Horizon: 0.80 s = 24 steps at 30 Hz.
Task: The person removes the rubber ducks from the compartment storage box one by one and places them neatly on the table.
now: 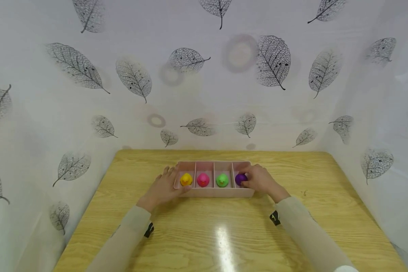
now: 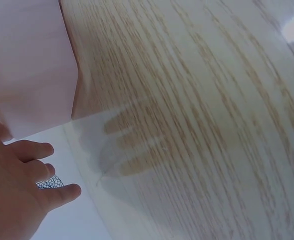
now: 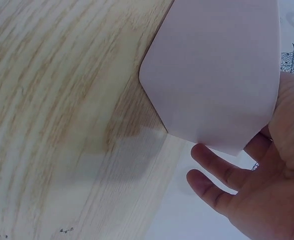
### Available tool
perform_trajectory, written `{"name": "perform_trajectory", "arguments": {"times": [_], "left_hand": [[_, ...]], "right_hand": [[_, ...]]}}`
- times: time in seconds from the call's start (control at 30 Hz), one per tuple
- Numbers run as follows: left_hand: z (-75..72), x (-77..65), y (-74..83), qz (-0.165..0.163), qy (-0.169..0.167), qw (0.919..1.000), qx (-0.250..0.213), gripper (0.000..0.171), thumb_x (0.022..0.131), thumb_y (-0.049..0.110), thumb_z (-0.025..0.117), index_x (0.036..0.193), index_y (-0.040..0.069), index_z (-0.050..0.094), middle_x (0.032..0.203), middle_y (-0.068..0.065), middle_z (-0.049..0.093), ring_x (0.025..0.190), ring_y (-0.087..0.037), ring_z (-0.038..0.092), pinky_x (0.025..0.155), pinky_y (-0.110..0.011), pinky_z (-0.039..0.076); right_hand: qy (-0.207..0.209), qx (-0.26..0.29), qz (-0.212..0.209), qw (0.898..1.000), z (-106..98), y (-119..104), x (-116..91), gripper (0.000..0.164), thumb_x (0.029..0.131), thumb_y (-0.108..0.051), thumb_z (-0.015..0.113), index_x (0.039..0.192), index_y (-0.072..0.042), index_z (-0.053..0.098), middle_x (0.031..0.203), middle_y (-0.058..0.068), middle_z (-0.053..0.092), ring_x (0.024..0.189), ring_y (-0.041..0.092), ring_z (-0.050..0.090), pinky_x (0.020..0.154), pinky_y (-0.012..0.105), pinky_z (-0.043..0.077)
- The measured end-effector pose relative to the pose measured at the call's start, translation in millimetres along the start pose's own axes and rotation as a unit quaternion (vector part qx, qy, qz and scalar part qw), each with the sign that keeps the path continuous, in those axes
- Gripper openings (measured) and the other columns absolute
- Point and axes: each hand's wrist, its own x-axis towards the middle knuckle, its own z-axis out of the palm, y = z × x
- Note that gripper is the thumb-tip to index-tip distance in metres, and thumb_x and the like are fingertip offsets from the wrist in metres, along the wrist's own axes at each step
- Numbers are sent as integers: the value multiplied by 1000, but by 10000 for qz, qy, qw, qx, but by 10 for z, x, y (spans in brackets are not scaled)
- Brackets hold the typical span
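A pink box [image 1: 217, 192] with a row of compartments stands on the table, a small toy duck in each. From left to right come a yellow duck [image 1: 186, 179], a pink duck [image 1: 203, 180], a green duck [image 1: 222, 180] and a purple toy duck [image 1: 240, 179], partly covered by fingers. My right hand [image 1: 260, 179] reaches over the right end and pinches the purple toy duck between thumb and fingers; in the right wrist view its other fingers stretch outside the box. My left hand [image 1: 163, 189] lies at the box's left end, fingers spread, thumb over the front rim near the yellow duck.
The wooden table [image 1: 204, 230] extends around the box and carries a bright light reflection in front. A pale cloth [image 1: 210, 90] with a leaf print hangs behind the table and along both sides. Small dark marks [image 3: 67, 230] lie on the tabletop at the right.
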Motion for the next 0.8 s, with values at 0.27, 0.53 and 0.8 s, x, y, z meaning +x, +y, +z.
{"name": "perform_trajectory", "arguments": {"times": [0.27,0.53,0.8], "left_hand": [[7,6,3,25,17,10000,-68,107,96,71,57,171,9,11,170,-20,34,158,-51,25,122,-73,30],[9,4,-6,41,0,10000,-42,108,96,71,57,170,9,11,172,-18,32,158,-52,26,122,-72,31],[-13,-6,14,56,25,10000,-16,107,97,70,59,170,8,12,171,-18,34,156,-52,29,120,-73,33]], "right_hand": [[108,-147,43,9998,-57,-40,-32,32,89,-20,82,119,-9,79,106,10,80,101,36,67,89,56,54],[453,255,-103,9986,-150,-42,-68,41,85,-17,81,126,-15,77,99,7,79,98,35,63,78,46,51],[641,828,-435,9936,-270,-43,-103,41,87,-6,78,127,-4,76,112,14,80,100,33,73,90,56,59]]}}
